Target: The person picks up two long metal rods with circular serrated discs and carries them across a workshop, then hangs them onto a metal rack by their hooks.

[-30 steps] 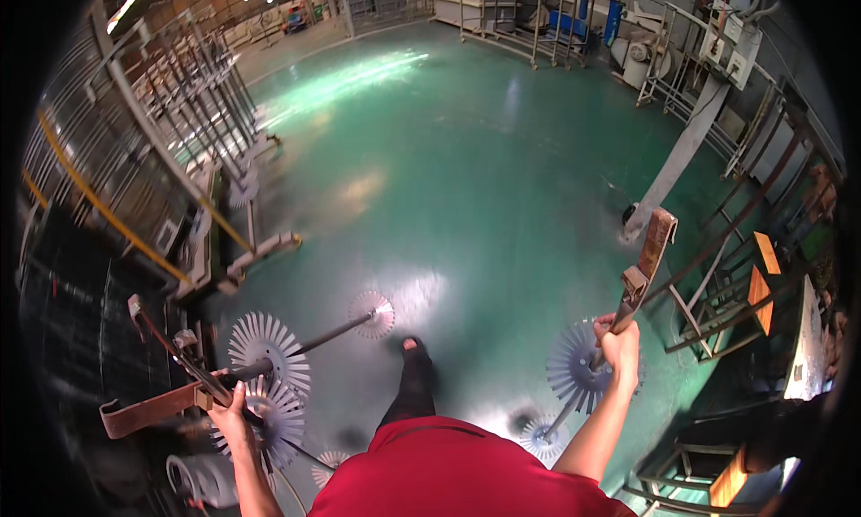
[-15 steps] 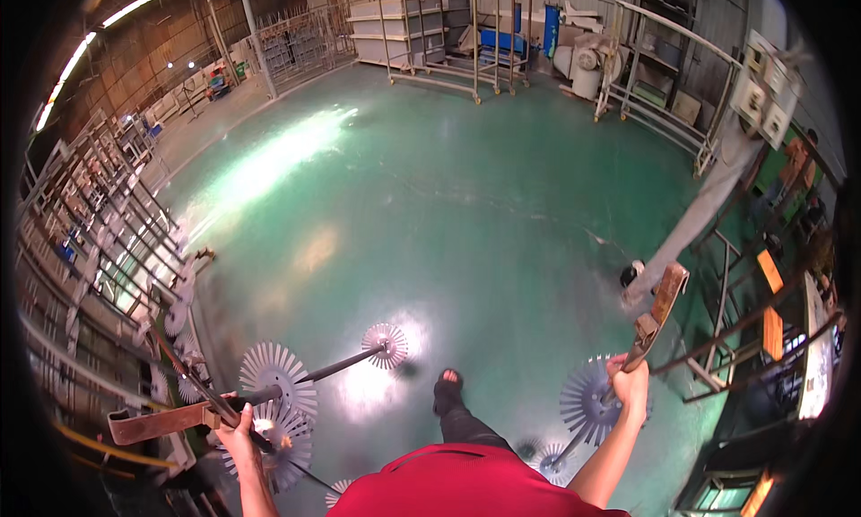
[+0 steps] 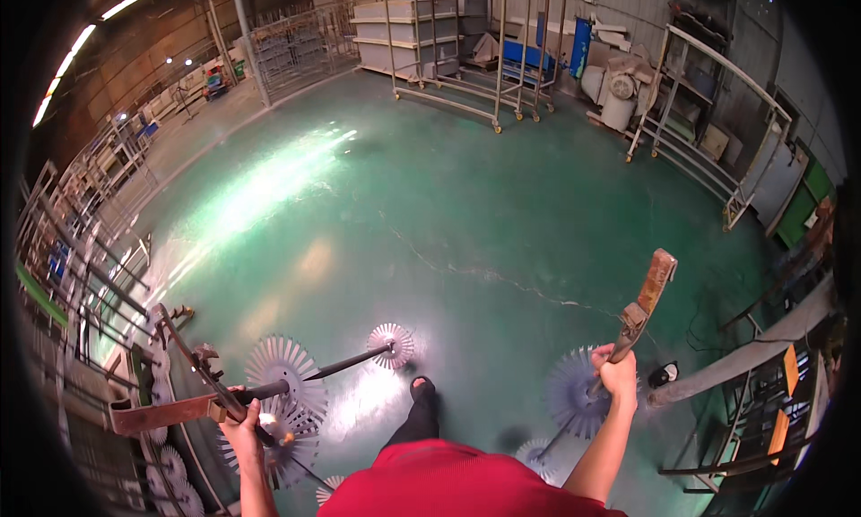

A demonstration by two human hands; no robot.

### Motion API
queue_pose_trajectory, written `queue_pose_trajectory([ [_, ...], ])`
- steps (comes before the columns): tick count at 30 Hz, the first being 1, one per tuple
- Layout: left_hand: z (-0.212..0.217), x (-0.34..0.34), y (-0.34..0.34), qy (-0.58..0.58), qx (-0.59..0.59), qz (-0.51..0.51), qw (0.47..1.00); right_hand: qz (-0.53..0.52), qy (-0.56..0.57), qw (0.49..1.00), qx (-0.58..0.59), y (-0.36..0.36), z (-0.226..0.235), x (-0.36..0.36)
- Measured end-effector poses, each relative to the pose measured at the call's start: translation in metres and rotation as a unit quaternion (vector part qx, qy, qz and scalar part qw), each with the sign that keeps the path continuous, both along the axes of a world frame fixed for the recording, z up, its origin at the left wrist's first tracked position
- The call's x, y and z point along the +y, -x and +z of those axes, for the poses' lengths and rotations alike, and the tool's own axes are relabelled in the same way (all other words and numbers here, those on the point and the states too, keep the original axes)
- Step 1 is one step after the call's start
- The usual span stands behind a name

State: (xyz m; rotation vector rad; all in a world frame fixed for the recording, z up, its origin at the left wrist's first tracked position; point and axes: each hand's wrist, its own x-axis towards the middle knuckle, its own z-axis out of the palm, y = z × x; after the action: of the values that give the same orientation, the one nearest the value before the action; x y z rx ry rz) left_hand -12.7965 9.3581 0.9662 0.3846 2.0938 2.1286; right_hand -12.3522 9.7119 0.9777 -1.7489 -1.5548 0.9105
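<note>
My left hand [image 3: 242, 434] is closed around a dark metal rod rack [image 3: 345, 364], which has a flat rusty hook bar [image 3: 160, 416] at its top end. Several grey slotted discs hang on this rack, among them a large disc [image 3: 285, 372] and a small one [image 3: 391, 346] out on a side rod. On the other side, my right hand [image 3: 619, 381] grips a similar rack just below its rusty flat hook [image 3: 657, 279]. A large slotted disc [image 3: 578, 393] hangs beneath that hand, and a smaller disc [image 3: 536, 456] sits lower down. My arms partly hide the lower parts.
Green floor [image 3: 466, 212] spreads ahead. Metal racks [image 3: 67, 248] and more slotted discs [image 3: 166, 468] line the left. Wheeled frames [image 3: 448, 104] and a wheeled cart [image 3: 708, 113] stand at the back. A slanting post [image 3: 753, 360] and a frame with orange pieces [image 3: 780, 432] are at right.
The surroundings have shifted in view as I step and turn: the post at right now sits lower and farther right. Both hands keep their holds on the racks. A foot appears farther left.
</note>
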Motion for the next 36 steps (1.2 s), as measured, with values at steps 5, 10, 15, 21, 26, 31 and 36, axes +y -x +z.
queue_pose_trajectory([
  [5,-0.014,0.178,0.128,-0.024,0.014,-0.012,1.000,-0.033,-0.029,0.998,0.044,0.077,-0.007,0.155],
  [10,-0.008,0.360,0.227,0.027,0.002,-0.016,1.000,-0.088,-0.105,0.988,0.073,0.157,-0.009,0.314],
  [15,-0.023,0.532,0.323,-0.002,-0.031,-0.002,1.000,-0.095,-0.121,0.986,0.061,0.240,-0.013,0.499],
  [21,-0.026,0.716,0.443,0.009,-0.001,0.027,1.000,0.036,-0.093,0.992,0.079,0.414,-0.004,0.755],
  [26,-0.013,0.882,0.515,0.063,-0.014,0.010,0.998,0.094,-0.084,0.986,0.107,0.498,-0.008,0.925],
  [31,-0.027,1.027,0.608,0.049,-0.009,0.027,0.998,0.150,-0.096,0.979,0.096,0.628,0.001,1.083],
  [36,-0.029,1.179,0.684,0.047,-0.028,0.017,0.998,0.154,-0.139,0.970,0.124,0.699,0.001,1.247],
])
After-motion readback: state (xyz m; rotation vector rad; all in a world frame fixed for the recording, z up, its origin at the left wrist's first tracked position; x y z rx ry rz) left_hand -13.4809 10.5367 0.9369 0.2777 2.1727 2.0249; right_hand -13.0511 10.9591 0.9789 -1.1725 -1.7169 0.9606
